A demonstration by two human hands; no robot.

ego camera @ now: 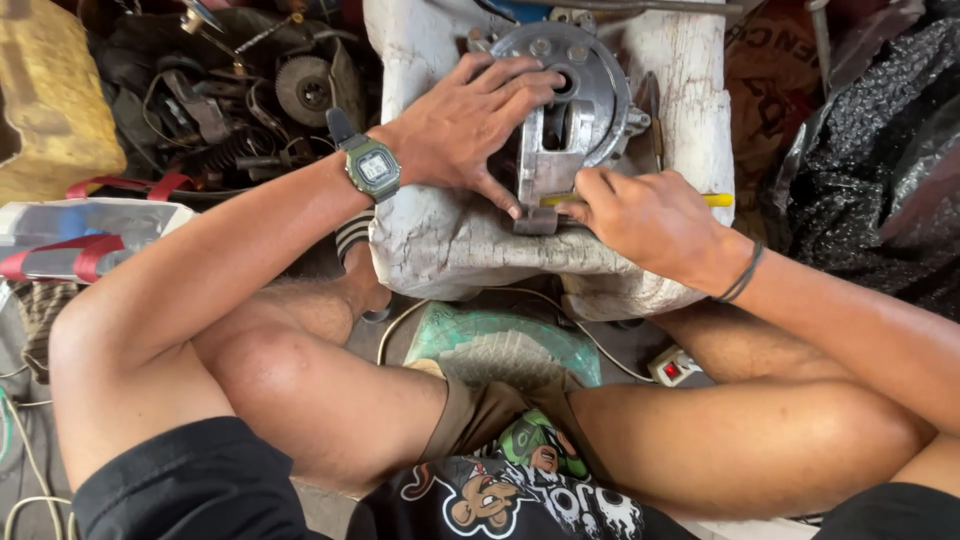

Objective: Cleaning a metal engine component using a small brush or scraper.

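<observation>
While the left hand (470, 120) lies flat and open on the round metal part (575, 95), the right hand (645, 215) grips a yellow tool (716, 200) at its base, so the work looks unfinished.

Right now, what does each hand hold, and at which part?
Right hand grips a yellow-handled tool by its handle. Left hand holds nothing; it presses flat on the round metal housing.

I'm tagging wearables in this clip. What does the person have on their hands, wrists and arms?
Both hands are bare, no gloves. The left hand has an olive-green digital wristwatch with a rectangular face. The right hand has thin dark bands around the wrist. Forearms are uncovered; black short sleeves show near the shoulders.
</observation>
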